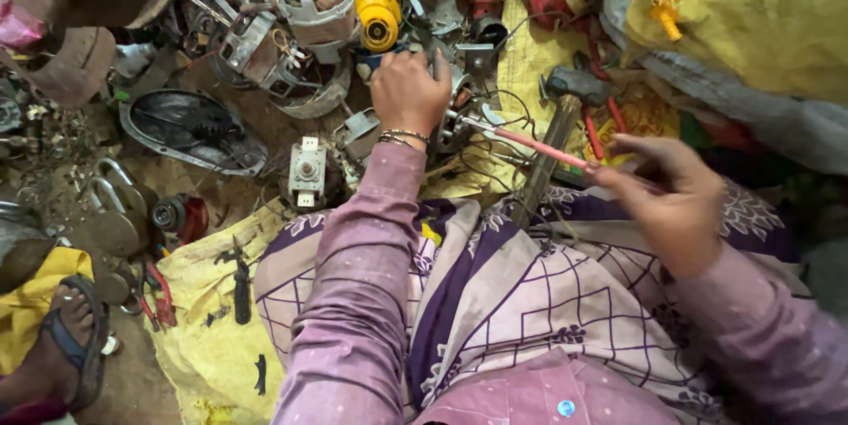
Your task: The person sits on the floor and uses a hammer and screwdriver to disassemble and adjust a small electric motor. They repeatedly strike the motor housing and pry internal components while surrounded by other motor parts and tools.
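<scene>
My left hand [408,89], with bangles on the wrist, grips a metal motor part [459,116] with thin wires among the scrap. My right hand [671,200] holds a pink-handled screwdriver [539,147] whose tip points left at that part. A hammer [565,111] with a wooden handle lies just behind the screwdriver. My lap is covered by purple patterned cloth [530,292].
Scrap motors lie all around: a grey motor housing [314,5], yellow parts [378,17], a small white motor [306,173], a dark oval fan cover [190,129], padlocks [115,204]. Red pliers [159,297] lie at left. Another person's sandalled foot [66,345] rests at bottom left. Yellow sacks [751,10] sit at right.
</scene>
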